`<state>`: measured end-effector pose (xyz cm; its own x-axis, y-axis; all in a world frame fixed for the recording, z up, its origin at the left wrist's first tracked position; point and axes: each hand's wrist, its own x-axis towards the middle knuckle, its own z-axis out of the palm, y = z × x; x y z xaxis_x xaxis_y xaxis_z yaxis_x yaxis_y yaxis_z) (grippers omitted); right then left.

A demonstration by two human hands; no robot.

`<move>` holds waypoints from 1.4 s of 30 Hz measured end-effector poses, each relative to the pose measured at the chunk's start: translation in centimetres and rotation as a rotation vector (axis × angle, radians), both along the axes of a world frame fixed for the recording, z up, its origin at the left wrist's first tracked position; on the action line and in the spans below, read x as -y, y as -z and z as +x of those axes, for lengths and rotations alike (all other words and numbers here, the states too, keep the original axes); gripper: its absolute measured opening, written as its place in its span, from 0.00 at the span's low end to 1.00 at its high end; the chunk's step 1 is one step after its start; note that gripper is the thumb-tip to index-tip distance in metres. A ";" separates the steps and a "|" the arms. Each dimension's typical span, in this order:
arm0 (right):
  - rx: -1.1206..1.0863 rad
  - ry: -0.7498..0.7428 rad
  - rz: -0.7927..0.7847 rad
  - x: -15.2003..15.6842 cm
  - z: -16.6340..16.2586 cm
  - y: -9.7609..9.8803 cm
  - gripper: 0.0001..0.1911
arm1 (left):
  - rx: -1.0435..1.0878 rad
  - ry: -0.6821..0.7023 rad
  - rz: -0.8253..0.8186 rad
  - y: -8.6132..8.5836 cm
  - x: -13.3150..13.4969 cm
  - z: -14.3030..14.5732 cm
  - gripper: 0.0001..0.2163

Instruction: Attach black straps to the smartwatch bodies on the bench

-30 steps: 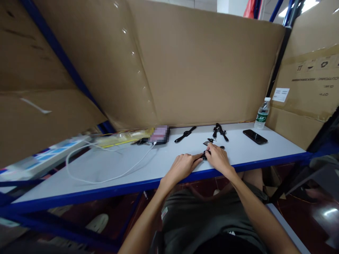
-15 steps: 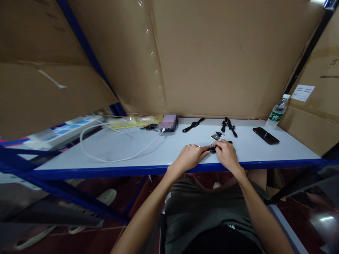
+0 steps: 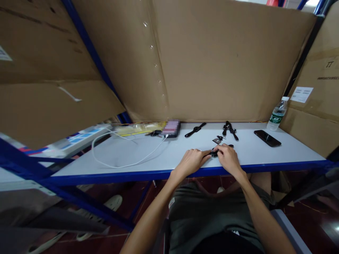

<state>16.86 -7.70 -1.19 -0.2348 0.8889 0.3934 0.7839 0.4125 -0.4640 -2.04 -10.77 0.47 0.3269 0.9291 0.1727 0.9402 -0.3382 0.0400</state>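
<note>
Near the table's front edge, my left hand is closed on one handle of a black spokeshave. My right hand grips the same tool, its fingers at the middle part; the other handle's tip shows past it. My fingers cover much of the tool. Just beyond my hands lie a flat metal blade and a small black piece. Another black spokeshave rests farther back on the left. Behind the blade, more black spokeshaves lie crossed together.
The white tabletop has a blue front edge. A black phone and a water bottle stand at the right. On the left, a white cable runs to a dark device. Cardboard walls the back and sides.
The view has shifted slightly, so the table sits a little lower and to the right in the picture. Both hands stay on the spokeshave, with small finger movement at most.
</note>
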 end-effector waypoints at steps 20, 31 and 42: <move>-0.062 0.036 0.026 -0.1 -0.1 0.3 0.21 | 0.004 0.002 -0.008 0.4 -0.4 -0.2 0.21; -0.128 0.130 -0.130 -0.7 -0.8 -0.3 0.12 | -0.031 -0.009 -0.019 0.3 -0.4 -0.2 0.20; -0.099 0.016 -0.080 -1.7 -1.7 -0.4 0.08 | -0.096 -0.049 -0.041 0.3 -0.3 0.0 0.21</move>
<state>15.17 -5.96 -0.81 -0.1836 0.9218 0.3413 0.7389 0.3585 -0.5706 -2.05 -10.52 0.20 0.2941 0.9500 0.1045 0.9557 -0.2916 -0.0386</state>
